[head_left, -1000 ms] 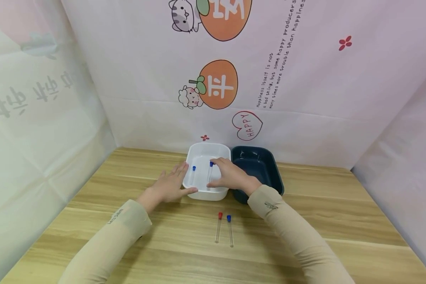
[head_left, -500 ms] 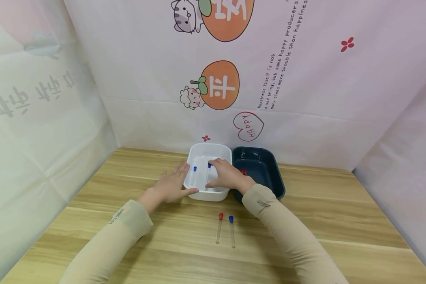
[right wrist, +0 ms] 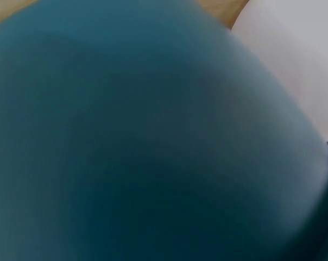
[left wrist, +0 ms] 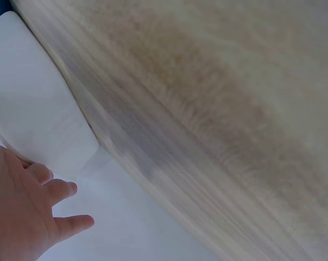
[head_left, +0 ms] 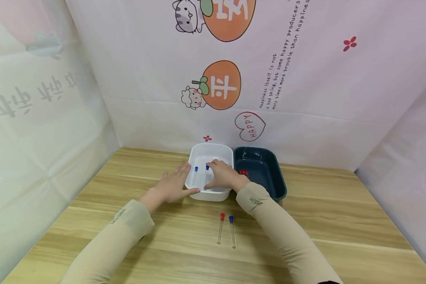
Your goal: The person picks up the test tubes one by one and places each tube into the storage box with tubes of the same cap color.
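Note:
My right hand [head_left: 221,175] reaches into the white bin [head_left: 209,195] and holds a blue-capped test tube [head_left: 207,167] between its fingertips and thumb, near the two ends. Left of that tube, another blue-capped test tube [head_left: 196,169] lies in the bin. My left hand [head_left: 173,185] rests against the bin's left side, fingers extended and thumb at the front rim. In the left wrist view that hand [left wrist: 23,206] shows straight, spread fingers beside the bin's outer wall [left wrist: 33,92]. The right wrist view shows no hand, only the dark blue bin [right wrist: 142,125] filling most of it.
The dark blue bin [head_left: 266,173] stands right of the white one, with red caps [head_left: 243,172] inside, partly behind my right wrist. In front, a red-capped test tube [head_left: 220,228] and a blue-capped test tube [head_left: 232,232] lie on the wooden table [head_left: 177,252]. A printed cloth [head_left: 156,126] hangs behind.
My right hand has moved slightly left and down in the white bin with the blue-capped test tube. Red caps in the dark bin have come into view. The left hand stays put.

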Available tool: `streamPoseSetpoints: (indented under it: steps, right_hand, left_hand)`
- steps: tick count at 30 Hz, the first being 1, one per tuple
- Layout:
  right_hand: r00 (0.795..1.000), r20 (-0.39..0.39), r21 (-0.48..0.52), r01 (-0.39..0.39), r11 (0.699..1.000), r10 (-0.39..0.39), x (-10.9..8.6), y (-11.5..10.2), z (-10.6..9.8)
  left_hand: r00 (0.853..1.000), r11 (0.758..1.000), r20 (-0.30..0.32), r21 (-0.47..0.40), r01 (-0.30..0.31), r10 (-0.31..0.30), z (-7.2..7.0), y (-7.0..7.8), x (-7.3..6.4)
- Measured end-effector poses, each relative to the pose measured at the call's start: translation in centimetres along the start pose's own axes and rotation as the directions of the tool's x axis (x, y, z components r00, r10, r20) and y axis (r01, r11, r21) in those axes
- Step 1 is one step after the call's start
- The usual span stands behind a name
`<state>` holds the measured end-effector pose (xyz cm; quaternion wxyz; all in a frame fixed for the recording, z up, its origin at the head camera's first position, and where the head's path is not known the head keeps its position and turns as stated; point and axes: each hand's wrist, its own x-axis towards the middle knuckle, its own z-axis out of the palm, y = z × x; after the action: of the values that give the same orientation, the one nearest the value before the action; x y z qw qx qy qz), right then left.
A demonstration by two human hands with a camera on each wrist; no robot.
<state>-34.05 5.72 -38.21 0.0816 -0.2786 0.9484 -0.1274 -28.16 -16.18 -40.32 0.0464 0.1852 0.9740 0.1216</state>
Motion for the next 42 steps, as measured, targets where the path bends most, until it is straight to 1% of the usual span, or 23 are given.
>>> streamPoseSetpoints:
  steps: [5,9,15,20,30,42]
  right_hand:
    - [0.999,0.015,0.026,-0.031,0.999,0.031,0.5,-0.1,0.4]
    - [0.999,0.032,0.033,-0.041,0.999,0.040,0.7,-0.1,0.9]
    - [0.998,0.042,-0.015,-0.039,0.999,0.040,1.0,0.0,1.6]
    - [0.998,0.036,-0.010,-0.045,0.999,0.045,1.4,0.0,1.6]
    - [0.996,0.040,-0.030,-0.080,0.996,0.081,1.9,0.2,2.2]
    - [0.996,0.042,-0.025,-0.079,0.997,0.080,2.4,-0.3,2.1]
  left_hand:
    - [1.000,1.000,-0.008,-0.012,0.001,-0.001,0.1,0.1,-0.1]
    - [1.000,1.000,-0.007,-0.018,0.005,-0.005,0.4,0.0,-0.4]
    - [1.000,0.999,-0.002,-0.034,0.006,-0.006,0.9,-0.2,-0.3]
    - [1.000,0.999,-0.019,-0.038,0.005,-0.006,0.8,-0.2,0.0]
    - [1.000,1.000,-0.014,-0.028,0.000,-0.001,0.3,0.3,-0.1]
    - [1.000,1.000,-0.016,-0.003,0.001,-0.001,0.3,-0.2,0.2]
